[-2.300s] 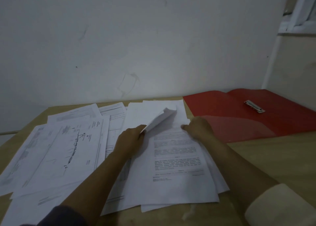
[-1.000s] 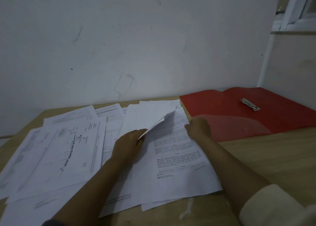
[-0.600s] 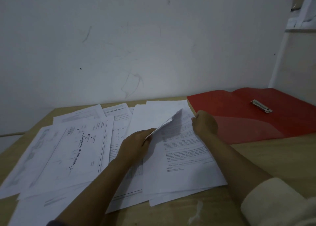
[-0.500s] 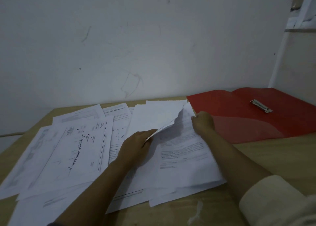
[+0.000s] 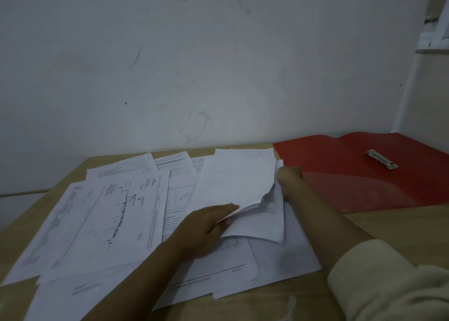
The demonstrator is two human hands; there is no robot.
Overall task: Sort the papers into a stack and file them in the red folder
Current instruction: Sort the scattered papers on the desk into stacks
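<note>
Several white printed papers (image 5: 116,214) lie spread over the wooden table (image 5: 388,226). My left hand (image 5: 206,226) pinches the lower edge of a lifted white sheet (image 5: 233,182), which curls up and over toward the left. My right hand (image 5: 289,177) is at that sheet's right edge, its fingers tucked behind the paper and hidden. Under the raised sheet lies another printed page (image 5: 269,221). The red folder (image 5: 340,165) lies open at the back right, a metal clip (image 5: 381,159) on its right half.
A white wall (image 5: 194,65) runs right behind the table. A light side wall with a window frame (image 5: 435,41) stands at the far right. Bare wood shows in front of the folder, on the right.
The top sheet has been peeled further up and turned over to the left, hiding the text page seen before. My right hand slid up along the edge; the view shifted slightly.
</note>
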